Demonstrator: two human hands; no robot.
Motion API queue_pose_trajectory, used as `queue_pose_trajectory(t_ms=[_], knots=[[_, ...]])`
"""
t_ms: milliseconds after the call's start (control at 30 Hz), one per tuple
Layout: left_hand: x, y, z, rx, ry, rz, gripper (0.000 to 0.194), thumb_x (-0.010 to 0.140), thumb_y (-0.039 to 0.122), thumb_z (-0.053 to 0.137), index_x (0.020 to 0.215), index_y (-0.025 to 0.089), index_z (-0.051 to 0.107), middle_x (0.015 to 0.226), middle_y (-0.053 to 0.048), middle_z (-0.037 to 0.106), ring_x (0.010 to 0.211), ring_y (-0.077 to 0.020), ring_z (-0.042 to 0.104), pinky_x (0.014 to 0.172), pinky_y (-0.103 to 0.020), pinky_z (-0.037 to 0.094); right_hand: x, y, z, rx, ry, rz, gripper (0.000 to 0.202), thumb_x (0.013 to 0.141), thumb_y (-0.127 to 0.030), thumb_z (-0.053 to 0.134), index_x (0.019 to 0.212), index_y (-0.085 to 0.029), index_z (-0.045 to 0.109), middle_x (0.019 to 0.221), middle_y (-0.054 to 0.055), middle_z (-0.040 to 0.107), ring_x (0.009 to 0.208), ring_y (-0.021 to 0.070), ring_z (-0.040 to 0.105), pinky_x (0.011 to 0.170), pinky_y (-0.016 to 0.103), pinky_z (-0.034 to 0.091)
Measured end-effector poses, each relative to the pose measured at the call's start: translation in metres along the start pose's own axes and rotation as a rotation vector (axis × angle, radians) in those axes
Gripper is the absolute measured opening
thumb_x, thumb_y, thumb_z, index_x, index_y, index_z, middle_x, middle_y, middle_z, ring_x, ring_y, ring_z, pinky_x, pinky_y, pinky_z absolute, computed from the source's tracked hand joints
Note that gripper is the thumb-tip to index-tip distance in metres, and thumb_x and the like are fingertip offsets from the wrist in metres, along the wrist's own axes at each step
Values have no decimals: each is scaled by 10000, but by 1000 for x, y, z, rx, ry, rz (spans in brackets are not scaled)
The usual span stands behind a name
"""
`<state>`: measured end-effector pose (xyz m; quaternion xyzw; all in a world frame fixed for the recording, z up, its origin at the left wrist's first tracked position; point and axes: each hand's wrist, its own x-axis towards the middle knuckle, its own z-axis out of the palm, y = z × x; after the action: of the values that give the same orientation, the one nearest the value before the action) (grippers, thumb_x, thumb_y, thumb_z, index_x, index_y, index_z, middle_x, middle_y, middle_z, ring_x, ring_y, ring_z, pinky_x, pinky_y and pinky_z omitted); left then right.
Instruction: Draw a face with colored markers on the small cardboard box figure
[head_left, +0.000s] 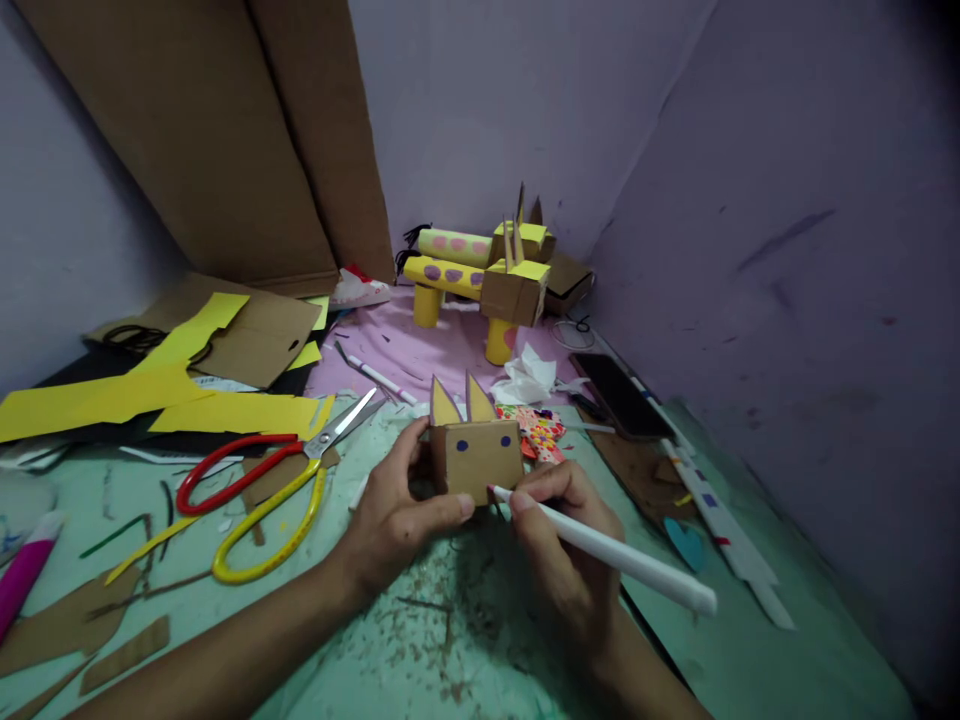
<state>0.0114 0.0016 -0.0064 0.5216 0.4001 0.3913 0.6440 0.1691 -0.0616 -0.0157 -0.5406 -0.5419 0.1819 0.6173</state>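
Observation:
My left hand (401, 510) grips a small cardboard box head (480, 455) by its left side, thumb along the lower front edge. Two pointed ears with yellow insides stand on top of the box, and two dark blue dots mark its front face. In my right hand (566, 540) is a white marker pen (630, 565), held like a pencil. Its reddish tip is at the lower front of the box, near the bottom edge; whether it touches is hard to tell. Behind the box lies a piece of red floral material (536, 430).
Scissors (315, 450) with red and yellow handles lie left, near yellow paper strips (172, 385) and cardboard scraps (67, 620). Two yellow tube animals (450, 275) with box heads stand at the back. A phone (621, 395) and a long white strip (720, 520) lie right, beside the wall.

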Motion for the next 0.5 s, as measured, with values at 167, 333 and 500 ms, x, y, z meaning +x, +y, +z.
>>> queue_pose_trajectory(t_ms=[167, 333, 500], knots=[[1, -2, -1, 11, 0, 14, 817, 631, 303, 835, 1361, 205, 481, 1278, -106, 659, 1222, -367, 567, 968, -428, 467, -1, 2, 2, 30, 39, 32, 137, 876, -248, 605, 751, -228, 553, 626, -49, 571, 556, 127, 519, 528, 246, 392], [1, -1, 0, -3, 0, 1, 846, 623, 296, 834, 1374, 194, 457, 1273, -115, 658, 1196, -367, 584, 950, -428, 478, 1, 1, 2, 49, 46, 69, 149, 886, -275, 607, 757, -229, 550, 654, -46, 590, 560, 132, 553, 532, 252, 420], [1, 1, 1, -1, 1, 4, 784, 623, 303, 828, 1330, 202, 504, 1226, -90, 684, 1214, -363, 572, 922, -391, 485, 1, -1, 2, 23, 63, 63, 159, 873, -298, 610, 745, -229, 548, 643, -37, 598, 521, 142, 566, 493, 257, 435]])
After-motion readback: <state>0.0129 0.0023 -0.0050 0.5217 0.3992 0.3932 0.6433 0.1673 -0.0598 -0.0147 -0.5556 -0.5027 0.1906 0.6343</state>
